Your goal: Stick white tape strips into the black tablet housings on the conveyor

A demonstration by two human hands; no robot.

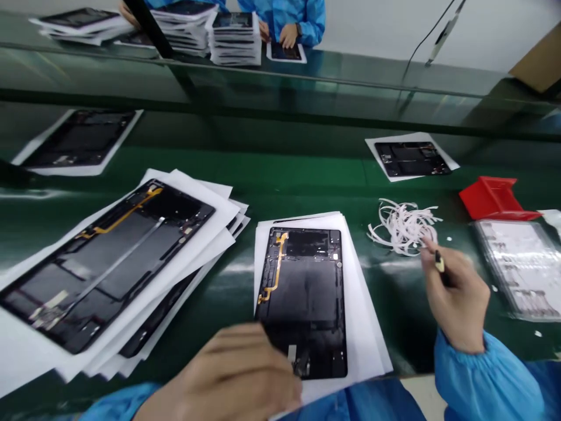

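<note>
A black tablet back housing (307,286) with an orange flex cable (279,266) lies on white sheets (366,327) in front of me. My left hand (232,374) is over its lower left corner, smeared by motion; whether it holds anything is hidden. Off to the right, my right hand (456,292) is closed around a slim dark tool (439,262) with a gold-coloured end. Its fingertips reach the edge of a tangled heap of thin white strips (401,227); whether they pinch a strip I cannot make out.
At left, more housings (109,263) are stacked between white sheets. Single housings lie farther back, left (81,137) and right (412,158). A red holder (493,199) stands behind a clear-covered tray (521,269). Beyond a raised shelf (350,76), people in blue sleeves (313,23) work beside stacks (234,41).
</note>
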